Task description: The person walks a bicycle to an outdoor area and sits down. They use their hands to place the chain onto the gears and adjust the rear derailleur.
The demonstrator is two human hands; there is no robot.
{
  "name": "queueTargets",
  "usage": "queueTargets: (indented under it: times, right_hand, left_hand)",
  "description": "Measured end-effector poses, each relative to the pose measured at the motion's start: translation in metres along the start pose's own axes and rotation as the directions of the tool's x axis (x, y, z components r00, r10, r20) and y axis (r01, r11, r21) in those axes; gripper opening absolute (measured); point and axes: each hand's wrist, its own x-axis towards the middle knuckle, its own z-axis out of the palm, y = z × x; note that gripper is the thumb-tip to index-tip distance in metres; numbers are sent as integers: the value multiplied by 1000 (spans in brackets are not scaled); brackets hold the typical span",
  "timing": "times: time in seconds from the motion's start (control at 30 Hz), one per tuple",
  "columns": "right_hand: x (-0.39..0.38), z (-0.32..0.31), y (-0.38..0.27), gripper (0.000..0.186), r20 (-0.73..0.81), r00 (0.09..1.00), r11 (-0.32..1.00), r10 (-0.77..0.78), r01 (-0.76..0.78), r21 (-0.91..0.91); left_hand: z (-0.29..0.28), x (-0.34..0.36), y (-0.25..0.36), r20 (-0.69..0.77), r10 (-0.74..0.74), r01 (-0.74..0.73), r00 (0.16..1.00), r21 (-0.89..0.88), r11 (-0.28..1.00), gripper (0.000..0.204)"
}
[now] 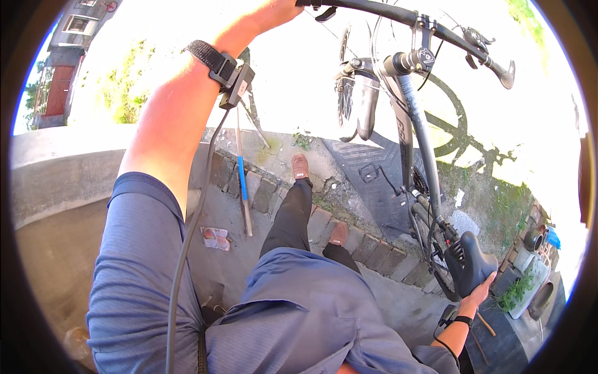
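My left hand (278, 11) is closed on the left end of the black handlebar (374, 9) of a bicycle at the top. My right hand (478, 288) is closed on the black saddle (470, 262) at the lower right. The dark bicycle frame (398, 118) runs between them, with the front wheel (344, 93) in the bright upper middle and a pedal (369, 176) over a grey pavement. My shoes stand at the paving edge below, one (299, 165) farther forward than the other.
A blue-and-silver pole (242, 181) leans at left near a pink-white packet (215, 239). A brick edging (374, 252) crosses beneath me. A low concrete wall (56, 168) curves along the left. Basins and other items (529, 280) lie at right. A building with a red door (57, 90) stands far back.
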Motion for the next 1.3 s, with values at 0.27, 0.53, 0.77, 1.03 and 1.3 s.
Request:
queueTargets:
  times: [0.27, 0.53, 0.77, 1.03, 1.3]
  right_hand:
    - [-74, 181, -74, 80, -42, 997, 992, 62, -57, 114]
    - [-151, 361, -128, 83, -175, 981, 996, 85, -78, 52]
    - [-159, 534, -204, 75, -210, 976, 980, -63, 20, -200]
    - [-276, 782, -353, 69, 437, 577, 217, -690, 741, -635]
    - [-362, 1025, -436, 43, 629, 503, 97, -593, 820, -564]
  left_hand:
    - [22, 117, -130, -3, -34, 34, 999, 85, 996, 11]
    - [107, 188, -291, 102, -150, 138, 983, 115, 984, 16]
    - [153, 266, -433, 123, -243, 245, 962, -6, 969, 23]
    - [196, 294, -586, -102, -25, 32, 994, 65, 997, 34]
    - [228, 372, -777, -110, -156, 154, 982, -27, 988, 46]
